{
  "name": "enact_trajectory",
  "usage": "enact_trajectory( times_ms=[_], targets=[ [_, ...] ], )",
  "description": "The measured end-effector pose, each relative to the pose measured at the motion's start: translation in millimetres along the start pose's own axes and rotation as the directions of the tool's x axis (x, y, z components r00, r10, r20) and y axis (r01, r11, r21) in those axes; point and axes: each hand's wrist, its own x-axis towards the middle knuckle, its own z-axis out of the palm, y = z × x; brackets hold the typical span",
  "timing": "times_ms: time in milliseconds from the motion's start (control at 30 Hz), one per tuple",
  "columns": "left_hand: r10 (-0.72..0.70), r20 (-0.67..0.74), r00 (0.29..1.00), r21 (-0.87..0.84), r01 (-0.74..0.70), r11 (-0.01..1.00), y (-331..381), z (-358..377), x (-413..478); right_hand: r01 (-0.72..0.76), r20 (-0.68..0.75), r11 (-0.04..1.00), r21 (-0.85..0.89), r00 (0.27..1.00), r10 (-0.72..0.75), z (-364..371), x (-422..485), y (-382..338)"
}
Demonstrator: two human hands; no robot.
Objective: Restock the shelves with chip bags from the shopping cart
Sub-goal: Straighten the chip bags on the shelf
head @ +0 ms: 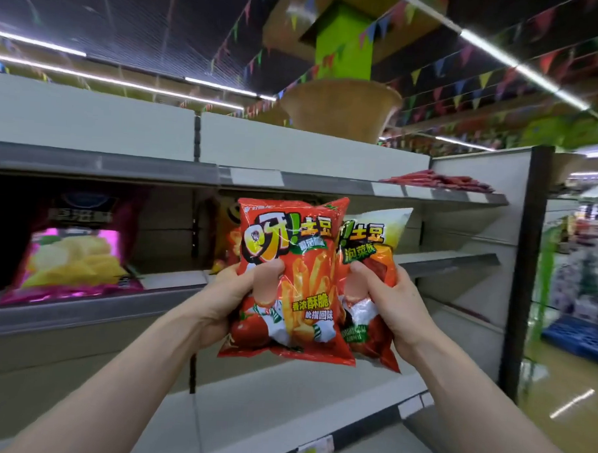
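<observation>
I hold two chip bags up in front of the shelving. My left hand (234,293) grips a red chip bag (299,260) printed with potato sticks and tomatoes, thumb pressed into its front. My right hand (387,298) grips a second chip bag (380,243), yellow-green at the top and red below, partly hidden behind the red one. Both bags hang upright at the height of the middle shelf (450,258). The shopping cart is out of view.
A pink bag of crisps (73,261) lies on the left shelf (81,311). An orange bag (226,237) stands behind the held bags. Flat red packets (436,180) lie on the top shelf at right. A black upright (532,270) ends the shelving; the aisle opens beyond it.
</observation>
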Motion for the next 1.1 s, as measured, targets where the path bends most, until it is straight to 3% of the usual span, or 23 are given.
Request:
enact_trajectory(
  times_ms=[367, 567, 867, 1100],
  targets=[
    [0.002, -0.044, 0.999, -0.005, -0.002, 1.000, -27, 124, 66, -0.002, 0.056, 1.000, -0.002, 0.998, 0.002, -128, 68, 11],
    [0.032, -0.143, 0.989, -0.014, -0.034, 0.999, -42, 167, 96, -0.016, 0.097, 0.999, 0.040, 0.995, 0.012, -190, 96, 12],
    [0.001, -0.278, 0.961, 0.218, 0.062, 0.974, -45, 187, 170, -0.098, 0.079, 0.995, 0.009, 0.992, 0.097, -217, 155, 36],
    [-0.068, -0.310, 0.948, 0.239, 0.147, 0.960, -35, 188, 245, -0.179, 0.127, 0.980, -0.083, 0.974, 0.189, -223, 237, 51]
  ],
)
